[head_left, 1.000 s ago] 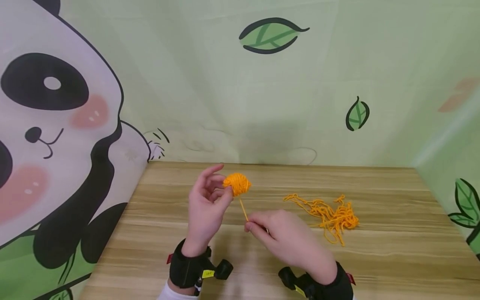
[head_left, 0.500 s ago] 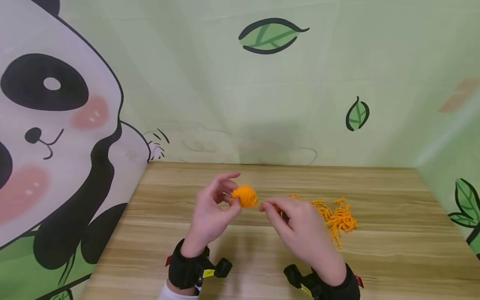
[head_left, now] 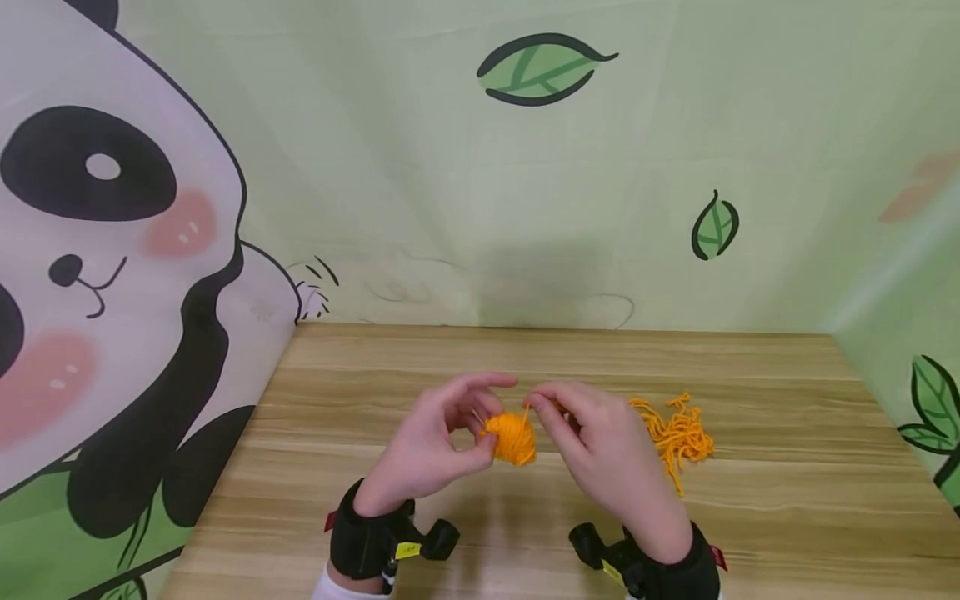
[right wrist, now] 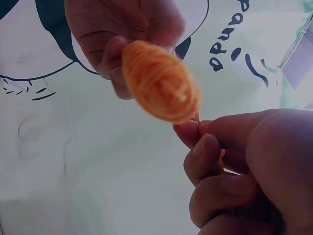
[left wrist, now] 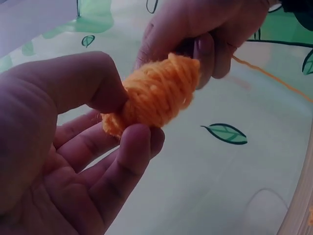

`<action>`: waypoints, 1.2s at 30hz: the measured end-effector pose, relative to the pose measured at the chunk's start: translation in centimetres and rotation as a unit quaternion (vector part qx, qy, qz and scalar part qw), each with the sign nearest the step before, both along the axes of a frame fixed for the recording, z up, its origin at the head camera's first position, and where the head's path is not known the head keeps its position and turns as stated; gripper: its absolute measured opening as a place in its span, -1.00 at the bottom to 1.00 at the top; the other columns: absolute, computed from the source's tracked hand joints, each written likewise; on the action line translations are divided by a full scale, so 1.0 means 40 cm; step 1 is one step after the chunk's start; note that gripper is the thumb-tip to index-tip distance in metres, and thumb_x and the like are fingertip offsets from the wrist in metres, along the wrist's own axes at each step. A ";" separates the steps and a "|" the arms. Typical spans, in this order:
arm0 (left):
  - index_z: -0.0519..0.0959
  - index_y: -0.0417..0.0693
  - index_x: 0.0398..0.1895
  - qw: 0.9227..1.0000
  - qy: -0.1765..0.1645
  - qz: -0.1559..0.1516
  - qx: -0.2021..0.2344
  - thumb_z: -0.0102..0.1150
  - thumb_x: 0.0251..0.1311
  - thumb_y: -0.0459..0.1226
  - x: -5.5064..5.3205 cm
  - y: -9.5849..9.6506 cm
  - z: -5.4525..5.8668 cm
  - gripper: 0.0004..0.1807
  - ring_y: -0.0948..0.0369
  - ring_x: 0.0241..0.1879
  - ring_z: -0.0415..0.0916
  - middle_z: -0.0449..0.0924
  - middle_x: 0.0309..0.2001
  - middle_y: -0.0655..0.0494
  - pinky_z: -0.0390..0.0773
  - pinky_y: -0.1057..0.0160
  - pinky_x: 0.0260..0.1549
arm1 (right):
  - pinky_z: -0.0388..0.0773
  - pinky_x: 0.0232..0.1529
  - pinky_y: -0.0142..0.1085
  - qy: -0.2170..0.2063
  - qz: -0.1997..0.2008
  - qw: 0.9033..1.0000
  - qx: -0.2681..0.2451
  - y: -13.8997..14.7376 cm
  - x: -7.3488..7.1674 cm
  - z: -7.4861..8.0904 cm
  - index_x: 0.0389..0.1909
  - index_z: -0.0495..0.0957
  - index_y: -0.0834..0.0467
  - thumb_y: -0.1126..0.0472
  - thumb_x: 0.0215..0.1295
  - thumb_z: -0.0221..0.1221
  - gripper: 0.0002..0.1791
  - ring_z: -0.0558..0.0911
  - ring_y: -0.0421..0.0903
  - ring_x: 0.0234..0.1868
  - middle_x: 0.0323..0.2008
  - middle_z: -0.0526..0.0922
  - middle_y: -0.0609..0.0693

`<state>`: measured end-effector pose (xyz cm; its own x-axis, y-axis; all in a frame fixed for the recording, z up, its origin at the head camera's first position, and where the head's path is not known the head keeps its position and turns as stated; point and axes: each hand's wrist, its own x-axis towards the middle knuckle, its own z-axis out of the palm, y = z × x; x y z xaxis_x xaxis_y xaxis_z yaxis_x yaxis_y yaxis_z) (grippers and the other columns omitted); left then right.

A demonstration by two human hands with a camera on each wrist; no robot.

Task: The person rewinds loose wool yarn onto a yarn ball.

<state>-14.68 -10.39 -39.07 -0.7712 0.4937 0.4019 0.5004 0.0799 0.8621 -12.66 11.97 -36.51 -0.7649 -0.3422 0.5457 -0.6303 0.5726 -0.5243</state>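
A small ball of orange yarn [head_left: 514, 439] is pinched at its left end between the thumb and fingers of my left hand [head_left: 442, 437]. Up close in the left wrist view, the yarn ball [left wrist: 159, 90] shows strands wound around its middle. Just right of it, my right hand [head_left: 607, 446] pinches the strand that runs from the ball. In the right wrist view this short strand [right wrist: 198, 117] leads from the ball to my thumb and forefinger, and the other fingers are curled. A strand [left wrist: 274, 76] trails from behind my right hand in the left wrist view.
A loose tangle of orange yarn [head_left: 681, 433] lies on the wooden table [head_left: 787, 500], partly behind my right hand. A green printed backdrop [head_left: 420, 167] with a panda and leaves stands along the table's back edge. Each wrist wears a black strap with a small camera.
My left hand has brought the yarn ball right and nearer to me. The right hand has carried the strand from below the ball, round its right side, to above it.
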 end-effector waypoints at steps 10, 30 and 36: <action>0.41 -0.15 0.29 0.996 -0.023 -0.028 0.087 0.20 0.06 -0.62 0.011 -0.004 0.009 -0.34 0.09 -0.38 0.56 0.61 -0.18 -0.10 0.66 0.31 -0.30 | 0.42 -0.61 -0.36 -0.053 0.017 0.998 0.018 -0.012 -0.019 -0.018 -0.13 0.68 -0.01 0.04 0.50 0.07 -0.78 0.38 -0.30 -0.61 -0.46 0.57 -0.26; 0.46 -0.16 0.21 0.966 -0.014 0.214 0.144 0.21 0.12 -0.60 0.001 0.013 0.029 -0.45 0.06 -0.31 0.52 0.58 -0.20 -0.10 0.64 0.40 -0.32 | 0.16 -0.63 -0.44 -0.074 0.084 0.986 0.126 -0.071 0.009 -0.035 -0.40 0.51 -0.16 0.04 0.48 0.09 -0.81 0.26 -0.33 -0.70 -0.71 0.20 -0.29; 0.47 -0.26 0.16 0.972 0.047 0.224 0.045 0.23 0.02 -0.64 0.022 0.022 0.068 -0.44 0.12 -0.39 0.50 0.60 -0.26 -0.10 0.65 0.22 -0.39 | 0.14 -0.68 -0.46 -0.034 0.045 0.996 0.073 -0.048 0.014 -0.017 -0.34 0.65 -0.14 0.09 0.45 0.13 -0.83 0.23 -0.36 -0.72 -0.71 0.29 -0.36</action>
